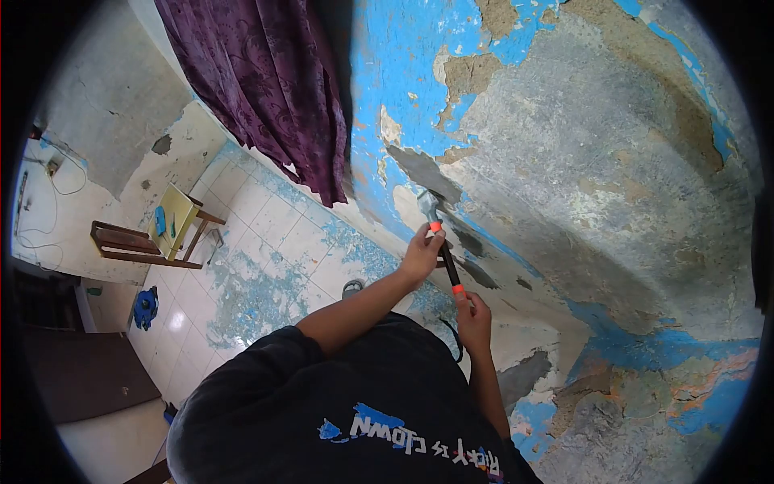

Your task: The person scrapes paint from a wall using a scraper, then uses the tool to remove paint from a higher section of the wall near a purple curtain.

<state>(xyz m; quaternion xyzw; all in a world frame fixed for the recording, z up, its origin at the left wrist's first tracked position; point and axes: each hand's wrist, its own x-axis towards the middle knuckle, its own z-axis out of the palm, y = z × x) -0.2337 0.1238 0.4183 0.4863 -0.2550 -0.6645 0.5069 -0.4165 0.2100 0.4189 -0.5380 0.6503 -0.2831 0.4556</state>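
Observation:
A scraper (pixel 451 266) with a black handle, orange bands and a metal head slants up against the wall (pixel 556 153). My left hand (pixel 421 256) is closed around the handle just below the head. Lower down, at the orange band near the handle's end, my right hand (pixel 474 319) grips it with its fingers. The metal head meets a pale patch beside blue paint (pixel 403 89). Grey bare plaster and dark patches surround that spot. Whether the blade presses flat on the wall cannot be made out.
A purple curtain (pixel 266 89) hangs left of the work spot. Blue paint flakes (pixel 258 294) litter the tiled floor (pixel 282 246). A wooden chair (pixel 129 242) with a blue item (pixel 160 219) on its seat stands left, near a blue bundle (pixel 146 308) on the floor.

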